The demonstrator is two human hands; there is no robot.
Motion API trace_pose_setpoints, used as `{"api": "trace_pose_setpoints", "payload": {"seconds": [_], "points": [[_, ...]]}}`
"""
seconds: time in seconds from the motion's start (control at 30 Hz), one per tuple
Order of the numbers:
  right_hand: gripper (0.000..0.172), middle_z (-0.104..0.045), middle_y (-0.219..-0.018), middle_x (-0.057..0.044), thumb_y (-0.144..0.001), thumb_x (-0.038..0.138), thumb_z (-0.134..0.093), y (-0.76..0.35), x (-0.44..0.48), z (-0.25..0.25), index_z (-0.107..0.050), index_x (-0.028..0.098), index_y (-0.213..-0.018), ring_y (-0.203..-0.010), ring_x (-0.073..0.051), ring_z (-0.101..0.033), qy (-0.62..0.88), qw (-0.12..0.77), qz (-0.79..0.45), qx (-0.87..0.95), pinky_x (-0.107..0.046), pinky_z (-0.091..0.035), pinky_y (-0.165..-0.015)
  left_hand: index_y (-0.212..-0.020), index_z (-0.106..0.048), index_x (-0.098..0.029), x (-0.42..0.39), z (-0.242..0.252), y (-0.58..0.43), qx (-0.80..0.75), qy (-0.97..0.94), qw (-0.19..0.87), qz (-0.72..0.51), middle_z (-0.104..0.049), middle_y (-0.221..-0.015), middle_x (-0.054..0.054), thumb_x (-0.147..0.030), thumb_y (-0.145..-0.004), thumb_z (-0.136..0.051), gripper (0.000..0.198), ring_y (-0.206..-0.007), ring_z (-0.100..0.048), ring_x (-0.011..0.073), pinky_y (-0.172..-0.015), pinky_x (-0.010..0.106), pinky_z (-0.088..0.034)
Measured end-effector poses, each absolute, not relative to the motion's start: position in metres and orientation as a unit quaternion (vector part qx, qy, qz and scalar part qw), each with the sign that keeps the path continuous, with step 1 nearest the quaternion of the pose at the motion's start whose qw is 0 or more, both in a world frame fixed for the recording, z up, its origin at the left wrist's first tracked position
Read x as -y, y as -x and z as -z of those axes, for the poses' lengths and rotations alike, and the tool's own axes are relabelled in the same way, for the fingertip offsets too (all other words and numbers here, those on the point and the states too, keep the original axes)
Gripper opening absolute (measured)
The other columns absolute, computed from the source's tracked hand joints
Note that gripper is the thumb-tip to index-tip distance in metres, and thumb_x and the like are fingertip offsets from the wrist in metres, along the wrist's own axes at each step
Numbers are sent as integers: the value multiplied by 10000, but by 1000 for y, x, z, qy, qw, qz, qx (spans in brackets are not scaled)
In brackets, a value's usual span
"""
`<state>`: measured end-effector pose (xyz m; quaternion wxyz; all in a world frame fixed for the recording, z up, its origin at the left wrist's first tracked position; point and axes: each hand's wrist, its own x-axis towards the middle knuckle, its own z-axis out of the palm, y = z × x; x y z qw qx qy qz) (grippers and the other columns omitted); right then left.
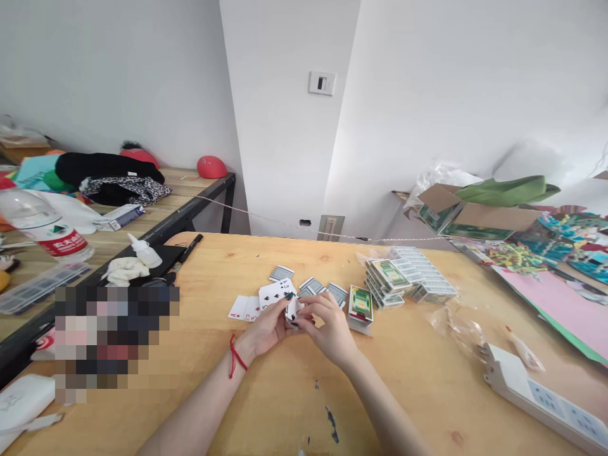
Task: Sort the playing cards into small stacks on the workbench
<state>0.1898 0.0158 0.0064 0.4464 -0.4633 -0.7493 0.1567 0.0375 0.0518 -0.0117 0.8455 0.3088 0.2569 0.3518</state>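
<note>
My left hand, with a red string on its wrist, holds a small stack of playing cards over the wooden table. The fingers of my right hand are pinched at the right edge of that stack. Left of and behind my left hand lie face-up cards, among them a red ace, overlapping larger spade cards. Face-down cards lie beyond, and more are partly hidden behind my right hand. A green card box stands just right of my right hand.
Stacked card packs and wrapped packs sit right of the cards. At the right are plastic wrap, a power strip and an open carton. A glue bottle and black marker lie left.
</note>
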Motion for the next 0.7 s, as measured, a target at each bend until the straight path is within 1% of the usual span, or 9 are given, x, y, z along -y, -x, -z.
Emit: {"api": "trace_pose_setpoints", "payload": {"seconds": [0.03,0.1,0.13,0.17,0.3,0.47,0.6,0.7], "points": [[216,-639,-1011,-69,-711,249,-635,-192,-16,-7,-633,230,-926,-963,-223,-549,469,442,-173,745,-383,-449,-816,-817,-587,-161,-51,11,-37,-255,-311,850,-339,-652,-824,38,-325,-795,-528,176,-713,-595,148,-677,296,-471],[451,-601,-1104,-86,-688,287,-652,-195,-16,-7,-543,224,-1121,-1025,-235,-532,477,424,-212,740,-387,-438,-858,-869,-592,-163,-50,11,-37,-251,-316,858,-319,-655,-855,53,-330,-793,-530,194,-760,-602,170,-692,304,-465],[527,-590,-1125,-92,-686,302,-650,-195,-16,-6,-496,217,-1182,-1025,-237,-538,479,414,-232,739,-381,-443,-858,-890,-593,-163,-49,11,-37,-250,-318,859,-315,-656,-861,58,-331,-789,-536,204,-777,-603,176,-693,300,-461],[562,-589,-1129,-95,-686,312,-645,-195,-15,-5,-472,211,-1211,-1009,-237,-553,479,405,-248,738,-372,-456,-846,-906,-593,-161,-48,12,-37,-250,-321,858,-312,-656,-863,62,-331,-784,-546,214,-789,-603,178,-689,290,-458],[549,-608,-1089,-99,-675,315,-639,-191,-14,1,-494,193,-1190,-924,-227,-597,482,412,-267,726,-344,-502,-780,-957,-585,-159,-47,15,-38,-261,-329,850,-317,-652,-874,68,-341,-760,-581,268,-809,-598,169,-667,248,-444],[532,-606,-1072,-96,-649,294,-639,-187,-13,4,-511,188,-1154,-913,-217,-601,494,436,-266,703,-337,-519,-768,-985,-563,-165,-46,16,-40,-269,-344,841,-321,-640,-889,62,-359,-774,-555,286,-804,-588,153,-638,225,-436],[533,-600,-1079,-94,-631,252,-636,-184,-11,4,-516,184,-1146,-950,-219,-583,490,462,-294,678,-331,-496,-817,-1001,-537,-162,-44,13,-47,-291,-389,812,-324,-633,-814,45,-406,-782,-519,329,-686,-585,133,-570,216,-426],[528,-618,-1039,-84,-643,219,-618,-181,-12,6,-504,179,-1156,-917,-209,-596,470,493,-371,631,-335,-481,-833,-1048,-492,-178,-41,12,-53,-357,-450,737,-357,-605,-691,2,-479,-794,-453,396,-510,-550,114,-473,219,-405]]}}
